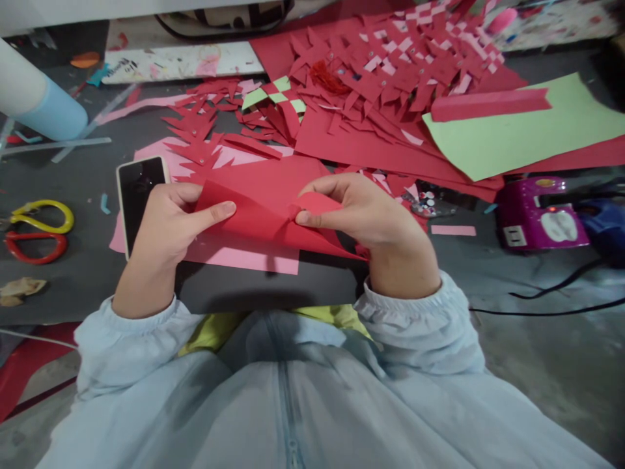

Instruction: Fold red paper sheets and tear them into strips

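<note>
Dark grey work surface, seen from above, littered with cut paper. Along its far edge lies a heap of red paper strips and woven red-and-pink pieces. A pale green paper sheet overlaps the heap towards the far right corner. At the left edge are scissors with one yellow and one red handle, and beyond them, at the far left corner, a light blue cylinder. A purple plastic device sits at the right edge, with a black cable running nearer you.

The red paper sheet is held just above the near middle of the surface, over a pink paper sheet. A black smartphone lies face up just beside it on the left.

Your left hand pinches the sheet's left edge, with the thumb flat on top and the fingers curled beneath. Your right hand pinches a curled flap of the same sheet between thumb and forefinger, knuckles raised. Both wrists emerge from pale blue sleeves at the near edge.
</note>
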Action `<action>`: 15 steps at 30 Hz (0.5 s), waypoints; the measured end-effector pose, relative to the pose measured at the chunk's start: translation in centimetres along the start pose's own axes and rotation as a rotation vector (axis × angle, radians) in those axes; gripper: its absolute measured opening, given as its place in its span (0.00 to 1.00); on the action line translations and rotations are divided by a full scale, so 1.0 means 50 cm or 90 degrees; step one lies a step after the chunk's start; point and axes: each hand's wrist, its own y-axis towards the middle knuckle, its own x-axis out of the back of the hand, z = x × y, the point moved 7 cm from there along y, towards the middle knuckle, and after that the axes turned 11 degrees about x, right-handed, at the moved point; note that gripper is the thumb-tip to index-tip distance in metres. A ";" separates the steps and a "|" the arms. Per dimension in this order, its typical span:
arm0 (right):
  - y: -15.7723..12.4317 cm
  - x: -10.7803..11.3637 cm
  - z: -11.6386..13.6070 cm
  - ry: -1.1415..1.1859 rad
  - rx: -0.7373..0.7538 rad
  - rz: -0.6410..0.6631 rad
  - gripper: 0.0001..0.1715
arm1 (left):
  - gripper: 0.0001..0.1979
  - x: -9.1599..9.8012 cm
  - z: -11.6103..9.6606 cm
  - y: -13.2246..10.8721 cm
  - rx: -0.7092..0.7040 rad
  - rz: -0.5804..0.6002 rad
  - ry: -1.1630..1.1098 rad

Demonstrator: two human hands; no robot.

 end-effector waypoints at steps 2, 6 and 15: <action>-0.002 0.000 -0.004 0.017 -0.021 0.007 0.14 | 0.14 0.008 0.000 -0.001 -0.020 -0.036 -0.027; -0.005 0.002 -0.009 0.013 -0.050 0.009 0.17 | 0.12 0.015 0.006 -0.001 -0.027 -0.056 -0.058; 0.000 0.007 0.000 -0.007 -0.004 -0.038 0.17 | 0.10 0.018 0.001 -0.005 -0.018 -0.091 -0.105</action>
